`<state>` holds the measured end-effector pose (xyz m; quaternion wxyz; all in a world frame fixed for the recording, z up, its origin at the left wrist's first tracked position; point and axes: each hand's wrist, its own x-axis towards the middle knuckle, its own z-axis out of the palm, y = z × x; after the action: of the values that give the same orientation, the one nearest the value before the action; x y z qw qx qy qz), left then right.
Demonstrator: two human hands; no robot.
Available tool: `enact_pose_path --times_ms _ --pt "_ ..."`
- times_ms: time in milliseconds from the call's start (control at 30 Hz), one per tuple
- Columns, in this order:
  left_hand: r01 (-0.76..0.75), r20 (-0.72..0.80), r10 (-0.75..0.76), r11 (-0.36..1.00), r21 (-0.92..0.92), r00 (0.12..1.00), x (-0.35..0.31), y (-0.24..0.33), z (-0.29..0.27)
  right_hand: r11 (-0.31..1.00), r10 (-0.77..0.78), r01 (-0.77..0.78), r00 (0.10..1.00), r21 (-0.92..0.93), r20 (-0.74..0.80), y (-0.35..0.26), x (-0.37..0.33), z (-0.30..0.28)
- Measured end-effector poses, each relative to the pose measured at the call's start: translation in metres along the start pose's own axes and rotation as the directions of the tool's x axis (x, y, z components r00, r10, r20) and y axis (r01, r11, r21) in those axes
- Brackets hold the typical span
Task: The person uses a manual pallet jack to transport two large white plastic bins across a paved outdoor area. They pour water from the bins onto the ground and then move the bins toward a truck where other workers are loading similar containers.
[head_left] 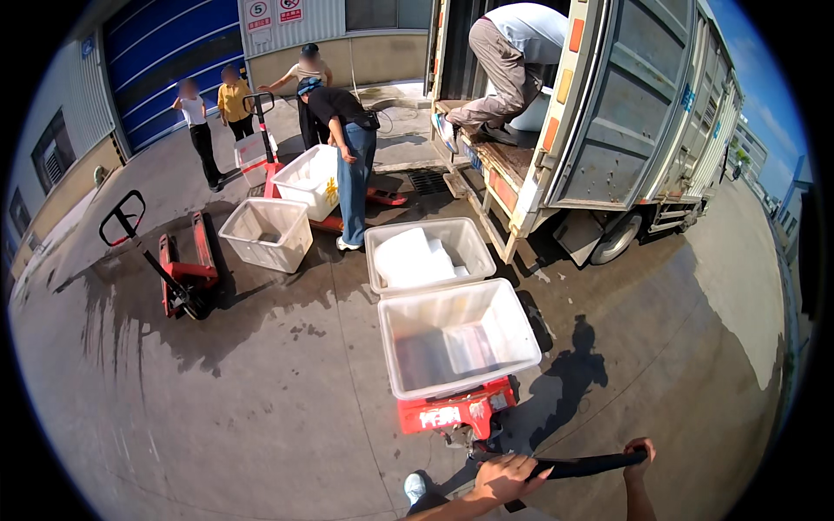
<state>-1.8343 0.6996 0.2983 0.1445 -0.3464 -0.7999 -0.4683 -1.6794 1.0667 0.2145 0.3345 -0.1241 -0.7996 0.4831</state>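
Both my hands are closed on the black handle (580, 467) of a red pallet jack (456, 410) in front of me. My left hand (508, 478) wraps the left part of the handle, and my right hand (641, 456) grips its right end. On the jack stands a translucent white plastic tub (408, 334), with a little darker, wet-looking area at its bottom. Right behind it is a second white tub (478, 252), holding a white block or sheet-like bundle (408, 259). The jack's forks are mostly hidden beneath the tubs.
An open box truck (608, 113) stands at the right, with a person (504, 69) bending in its cargo bed. Another person (352, 130) leans over a white tub (308, 178) at the left. A further tub (265, 234) and red pallet jack (187, 265) stand nearby. Several people stand farther back.
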Motion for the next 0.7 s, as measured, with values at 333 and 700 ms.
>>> enact_pose_path --times_ms 333,700 --pt "-0.051 -0.011 0.051 0.998 0.024 0.999 0.015 -0.007 -0.007 0.967 0.161 -0.128 0.977 0.22 -0.138 0.019 0.01 0.005" --pt "0.031 0.012 -0.032 0.998 0.046 0.999 0.014 -0.015 0.019 0.987 0.138 -0.13 0.987 0.098 -0.077 0.023 0.024 0.008"
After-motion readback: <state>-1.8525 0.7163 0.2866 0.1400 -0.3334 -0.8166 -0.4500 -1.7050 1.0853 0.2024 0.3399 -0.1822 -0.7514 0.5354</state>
